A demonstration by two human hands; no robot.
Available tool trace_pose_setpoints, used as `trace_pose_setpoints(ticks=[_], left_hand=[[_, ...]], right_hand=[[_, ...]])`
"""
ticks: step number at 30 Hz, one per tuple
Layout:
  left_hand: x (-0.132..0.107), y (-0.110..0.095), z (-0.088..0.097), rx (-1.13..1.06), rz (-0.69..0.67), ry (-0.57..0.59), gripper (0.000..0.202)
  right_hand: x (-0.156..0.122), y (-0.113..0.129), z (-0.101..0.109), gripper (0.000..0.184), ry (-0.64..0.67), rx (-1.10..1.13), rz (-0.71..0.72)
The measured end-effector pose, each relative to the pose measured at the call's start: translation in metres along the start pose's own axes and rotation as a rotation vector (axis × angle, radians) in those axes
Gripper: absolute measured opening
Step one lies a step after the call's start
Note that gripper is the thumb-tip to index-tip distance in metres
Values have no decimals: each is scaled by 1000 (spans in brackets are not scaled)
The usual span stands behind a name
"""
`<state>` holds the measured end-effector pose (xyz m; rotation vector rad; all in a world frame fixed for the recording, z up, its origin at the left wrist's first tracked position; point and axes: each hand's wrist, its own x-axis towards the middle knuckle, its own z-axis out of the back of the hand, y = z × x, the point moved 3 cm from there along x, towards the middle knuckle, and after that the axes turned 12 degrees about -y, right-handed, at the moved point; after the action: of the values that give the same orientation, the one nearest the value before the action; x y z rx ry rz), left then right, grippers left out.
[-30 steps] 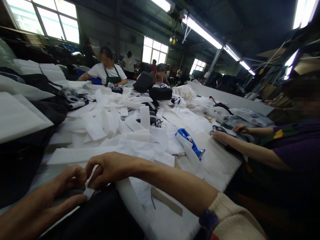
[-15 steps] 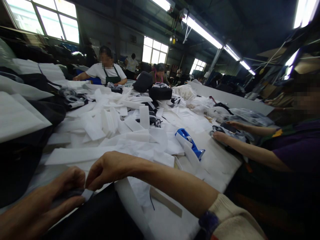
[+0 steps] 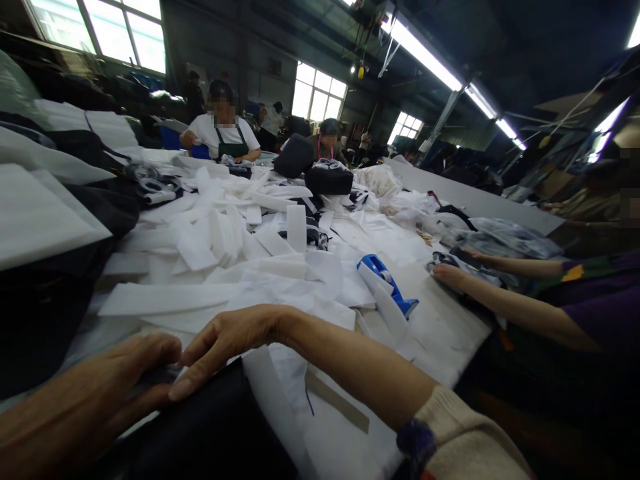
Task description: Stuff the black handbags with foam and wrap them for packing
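Note:
At the lower left, my left hand (image 3: 107, 390) is closed round a grey, strap-like piece (image 3: 159, 375), most of it hidden by the fingers. My right hand (image 3: 233, 339) reaches across from the right and meets it, thumb and fingers pressed together at the piece's end. Just below both hands is a smooth black item like a bag or case (image 3: 215, 427), partly out of view. White foam strips (image 3: 170, 299) lie directly beyond my hands.
A blue tape dispenser (image 3: 387, 287) lies on the white tabletop (image 3: 440, 327). Black cases (image 3: 329, 180) stand farther back among foam pieces. At right, a co-worker's hands (image 3: 450, 273) handle a grey item. Another person (image 3: 230, 137) works across the table. Foam sheets (image 3: 45, 213) are stacked left.
My right hand has shifted slightly right and its thumb now presses down at the piece's end. The small white tip seen between the hands earlier is now covered. The view has turned slightly left.

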<state>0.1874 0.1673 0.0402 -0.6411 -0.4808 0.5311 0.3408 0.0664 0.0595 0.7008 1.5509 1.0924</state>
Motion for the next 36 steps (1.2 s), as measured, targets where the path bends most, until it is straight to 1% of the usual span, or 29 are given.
trace_pose_setpoints(ticks=[2,4,6,7,8,9,10,11,12,13,15,16,18,20,22,24,25,26,27,29,31,32,34,36], left_hand=[[3,2,-1,78,-98,-20,26],[7,7,-1,119,-168,28,27],[10,13,2,132,-176,92,33],[11,15,5,132,-163,95,42],[11,16,10,132,-140,96,50],[10,17,17,115,-123,58,57],[9,17,24,89,-111,4,61],[6,19,31,79,-88,-1,64],[2,23,38,72,-44,-12,65],[-4,29,47,70,8,-26,67],[-23,43,65,69,117,-55,68],[-37,51,74,61,180,-81,68],[-72,64,88,9,313,-153,68],[-115,74,93,-116,464,-218,68],[-157,78,86,-297,637,-230,68],[-192,76,69,-480,790,-193,71],[-206,72,58,-548,830,-177,73],[-215,67,48,-591,838,-174,77],[-222,60,39,-606,817,-184,80],[-226,47,22,-567,723,-218,88],[-221,35,11,-511,629,-228,98],[-218,30,8,-499,602,-223,103],[-208,25,6,-515,579,-215,105],[-197,26,12,-547,564,-232,99]], right_hand=[[10,-6,1,16,-36,18,-2],[22,-17,3,15,-41,103,-37],[31,-28,5,10,-30,168,-80],[32,-32,6,9,-43,178,-96],[32,-36,8,11,-99,169,-102],[30,-39,10,16,-163,143,-111],[27,-43,16,20,-333,121,-120],[21,-45,24,23,-534,100,-101],[16,-48,30,25,-621,90,-67],[11,-51,35,27,-654,82,-48],[-2,-60,44,34,-718,76,-19],[-11,-65,48,35,-791,83,-9],[-37,-76,50,39,-894,67,42],[-66,-93,44,43,-960,26,39],[-93,-115,33,48,-987,-30,-36],[-110,-136,18,53,-984,-37,-114],[-115,-144,9,55,-968,-30,-142],[-117,-150,-1,56,-947,-23,-161],[-117,-152,-12,55,-923,-25,-166],[-114,-149,-33,50,-883,-49,-158],[-108,-138,-52,46,-860,-82,-159],[-105,-131,-61,46,-846,-87,-154],[-100,-121,-78,46,-798,-61,-126],[-95,-116,-94,47,-719,-34,-78]])
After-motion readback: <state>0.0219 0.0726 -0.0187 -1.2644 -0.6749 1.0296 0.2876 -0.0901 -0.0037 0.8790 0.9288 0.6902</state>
